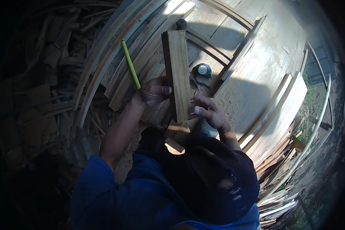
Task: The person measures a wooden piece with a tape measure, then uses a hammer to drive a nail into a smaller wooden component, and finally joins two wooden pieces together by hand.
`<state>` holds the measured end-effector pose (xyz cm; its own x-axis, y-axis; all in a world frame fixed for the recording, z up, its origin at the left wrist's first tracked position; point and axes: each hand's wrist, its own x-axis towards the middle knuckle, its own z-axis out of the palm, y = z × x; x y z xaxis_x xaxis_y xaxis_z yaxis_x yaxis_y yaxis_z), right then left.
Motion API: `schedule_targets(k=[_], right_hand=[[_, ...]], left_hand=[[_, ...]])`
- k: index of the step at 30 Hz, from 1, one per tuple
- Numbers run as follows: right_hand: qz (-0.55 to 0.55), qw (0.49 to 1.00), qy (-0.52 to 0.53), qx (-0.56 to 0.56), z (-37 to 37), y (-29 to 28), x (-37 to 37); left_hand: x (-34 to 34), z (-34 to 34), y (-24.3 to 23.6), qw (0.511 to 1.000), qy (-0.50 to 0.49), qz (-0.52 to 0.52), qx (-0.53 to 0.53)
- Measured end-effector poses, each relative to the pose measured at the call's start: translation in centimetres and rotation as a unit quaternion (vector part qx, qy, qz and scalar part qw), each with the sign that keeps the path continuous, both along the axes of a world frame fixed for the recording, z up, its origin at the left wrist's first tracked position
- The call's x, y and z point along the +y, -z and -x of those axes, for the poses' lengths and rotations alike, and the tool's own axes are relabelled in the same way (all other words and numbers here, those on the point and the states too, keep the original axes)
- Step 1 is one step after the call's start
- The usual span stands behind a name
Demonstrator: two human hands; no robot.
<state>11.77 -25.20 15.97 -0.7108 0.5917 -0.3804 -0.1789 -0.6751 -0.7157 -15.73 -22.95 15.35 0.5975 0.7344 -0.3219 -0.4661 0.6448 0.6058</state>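
Note:
A short, thick length of squared timber (180, 73) stands lengthwise before me, its pale face lit and its left side dark. My left hand (157, 91) grips its left side, thumb against the edge. On the opposite side, lower down, my right hand (210, 112) is closed about the timber's edge with curled fingers. A slim yellow-green stick (130, 63) reaches up and left from beside my left wrist; whether that hand holds it is hidden. Beyond my right hand, a dark round tool with a pale disc, perhaps a tape measure (203, 70), rests on the sawdusty surface.
Long wooden strips (122, 50) lie at the left, beside heaped wood scraps (46, 92). A jointed wooden frame (239, 48) lies on the broad board surface (272, 50) beyond. More strips (272, 109) rest at the right. A small black round object (181, 24) is at the far end.

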Motion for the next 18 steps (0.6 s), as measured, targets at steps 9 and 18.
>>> schedule_targets(k=[9,18], right_hand=[[0.114,0.982,0.063,0.139,0.0,1.6,-0.1],[-0.234,0.907,0.299,-0.184,-7.0,0.8,-0.9]], left_hand=[[1.5,-4.4,-2.1,0.986,0.087,-0.077,0.123],[8.1,-16.5,-7.6,0.934,0.018,-0.311,0.174]])
